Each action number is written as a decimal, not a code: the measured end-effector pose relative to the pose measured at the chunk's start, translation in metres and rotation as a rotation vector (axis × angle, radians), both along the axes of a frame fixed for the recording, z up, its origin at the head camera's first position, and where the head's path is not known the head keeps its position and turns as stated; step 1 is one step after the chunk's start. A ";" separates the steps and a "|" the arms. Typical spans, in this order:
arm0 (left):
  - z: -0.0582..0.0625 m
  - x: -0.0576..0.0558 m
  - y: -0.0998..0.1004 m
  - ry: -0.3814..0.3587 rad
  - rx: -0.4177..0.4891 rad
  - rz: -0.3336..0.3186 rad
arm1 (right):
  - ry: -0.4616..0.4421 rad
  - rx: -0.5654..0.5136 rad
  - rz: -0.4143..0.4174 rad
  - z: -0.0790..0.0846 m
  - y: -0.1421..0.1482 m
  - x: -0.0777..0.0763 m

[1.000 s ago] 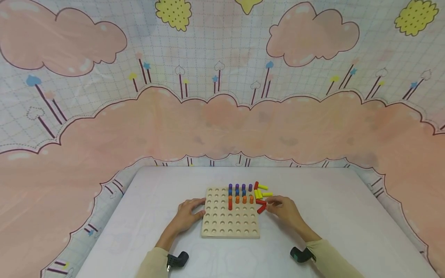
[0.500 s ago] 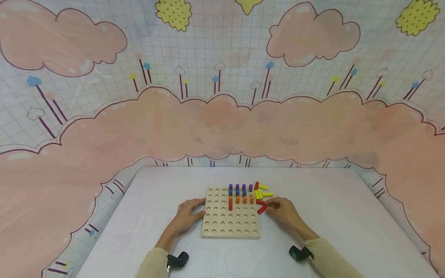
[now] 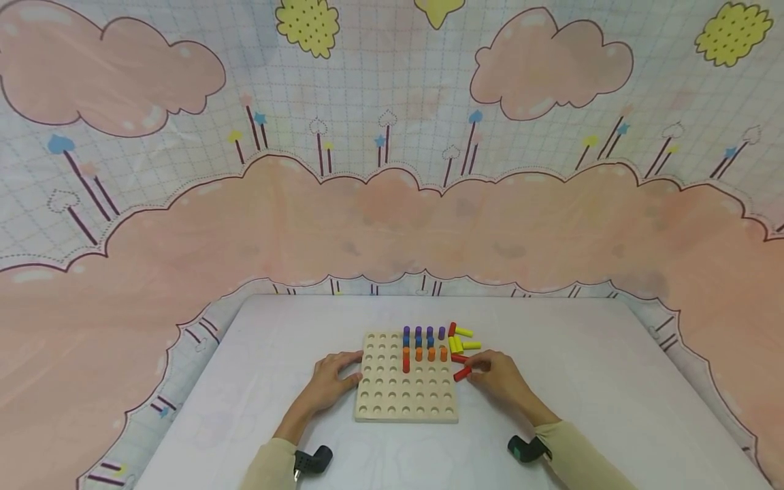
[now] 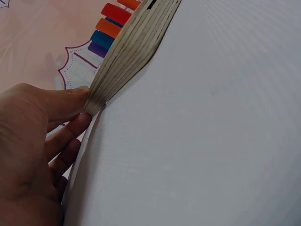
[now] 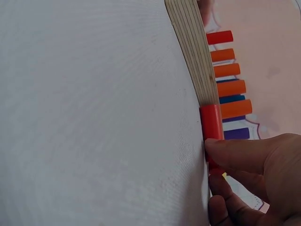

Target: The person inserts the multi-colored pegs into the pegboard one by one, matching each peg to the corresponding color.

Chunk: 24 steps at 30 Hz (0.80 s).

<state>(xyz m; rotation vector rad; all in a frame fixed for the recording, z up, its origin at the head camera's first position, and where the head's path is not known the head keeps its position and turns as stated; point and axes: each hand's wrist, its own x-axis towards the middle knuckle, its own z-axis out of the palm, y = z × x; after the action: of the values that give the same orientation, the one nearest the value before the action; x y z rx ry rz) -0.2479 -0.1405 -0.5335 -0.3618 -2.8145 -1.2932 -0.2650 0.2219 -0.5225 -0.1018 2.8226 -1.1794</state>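
Beside the right edge of a square, pale wooden pegboard (image 3: 399, 388), the right hand (image 3: 501, 377) pinches a red cylindrical peg (image 3: 462, 374), while the left hand (image 3: 327, 382), fingers loosely spread, touches the board's left edge.

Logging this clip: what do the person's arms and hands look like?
Plain, long beige fabric sleeves, one per arm, with a small, black, bent wrist camera worn near each sleeve's end. The left hand and right hand show no gloves.
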 end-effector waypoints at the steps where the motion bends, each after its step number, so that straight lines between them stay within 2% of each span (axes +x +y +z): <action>1: 0.000 0.000 0.000 0.008 -0.003 -0.005 | 0.000 0.006 -0.001 0.000 0.000 0.000; 6: -0.001 0.000 0.000 0.015 -0.002 -0.008 | 0.008 0.017 -0.007 0.001 0.000 0.001; 10: -0.001 0.000 0.000 -0.019 0.006 0.008 | 0.007 0.014 -0.002 0.001 0.002 0.002; 15: -0.001 0.000 0.001 -0.028 0.015 0.013 | -0.002 -0.019 0.006 0.004 0.007 0.003; 24: 0.002 0.001 0.002 -0.029 0.026 0.018 | 0.063 -0.071 -0.005 0.011 0.013 0.007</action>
<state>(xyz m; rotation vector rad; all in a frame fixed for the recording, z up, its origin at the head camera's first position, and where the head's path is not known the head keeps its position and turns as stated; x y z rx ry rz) -0.2472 -0.1390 -0.5315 -0.3191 -2.8149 -1.3414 -0.2579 0.2346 -0.5114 -0.1398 2.8366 -1.3000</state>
